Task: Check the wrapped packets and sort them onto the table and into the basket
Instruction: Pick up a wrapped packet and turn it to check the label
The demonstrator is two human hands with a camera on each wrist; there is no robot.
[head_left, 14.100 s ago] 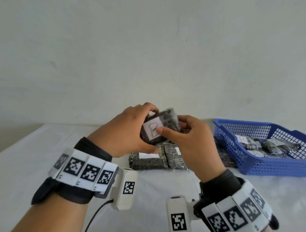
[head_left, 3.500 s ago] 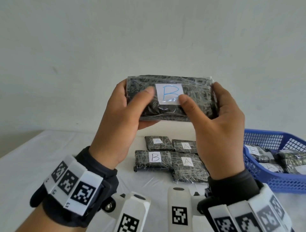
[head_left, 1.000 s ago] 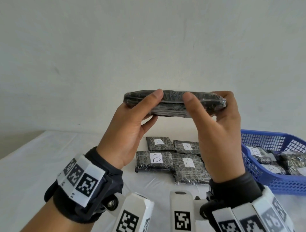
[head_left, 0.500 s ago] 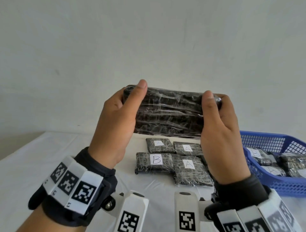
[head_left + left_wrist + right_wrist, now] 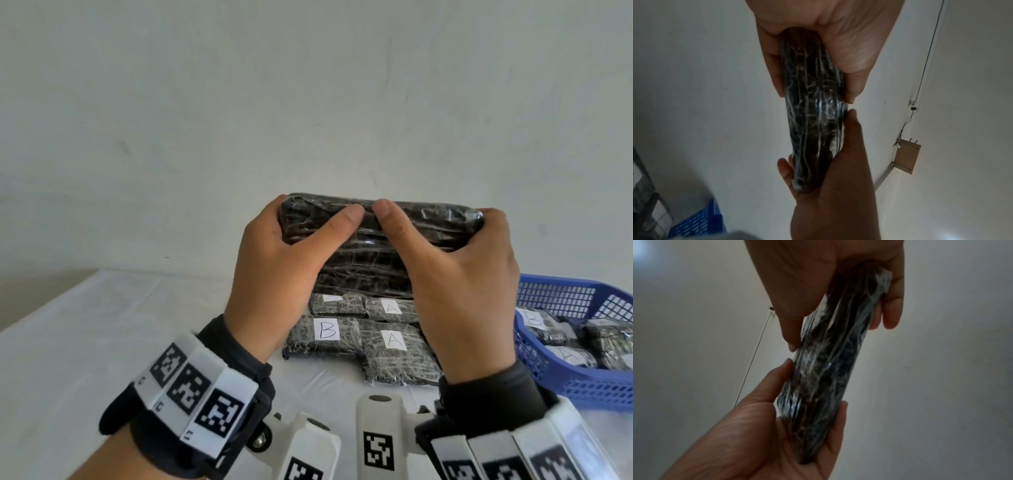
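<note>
I hold a long dark packet [image 5: 376,250] wrapped in clear film up in front of me, above the table. My left hand [image 5: 318,228] grips its left end and my right hand [image 5: 407,236] its right end. Both thumbs meet near the middle of its top edge. The plain unlabelled side faces me. In the wrist views the packet [image 5: 813,113] [image 5: 830,366] shows edge-on between both hands. On the table below lie a packet marked B [image 5: 325,330], two marked A [image 5: 394,339] [image 5: 392,307] and one more [image 5: 335,303].
A blue mesh basket [image 5: 575,387] stands at the right on the white table [image 5: 120,335], holding several labelled packets [image 5: 548,325]. A pale wall rises behind the table. The table's left part is bare cloth.
The packet has turned over from its label side, through edge-on, to its plain side. It has come down lower, and my thumbs have slid together at its middle.
</note>
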